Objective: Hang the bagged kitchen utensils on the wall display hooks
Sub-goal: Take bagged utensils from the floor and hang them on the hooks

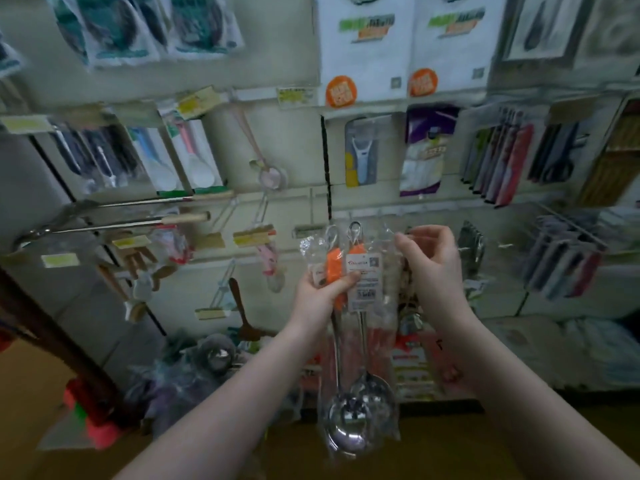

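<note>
Your left hand (320,289) grips two clear-bagged steel ladles with orange handles (363,282) upright near the far display wall (294,157); your right hand (433,261) pinches a bag top (389,233), likely aligning its hole.

Peeler pack (362,151) hangs just beside purple pouch (425,150). White spoons (202,171) further left (boxed). Orange stickers (341,91) above.

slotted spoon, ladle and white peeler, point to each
slotted spoon (373,393), head view, on its holed bowl
ladle (344,426), head view, on its round bowl
white peeler (360,148), head view, on its forked head
</note>
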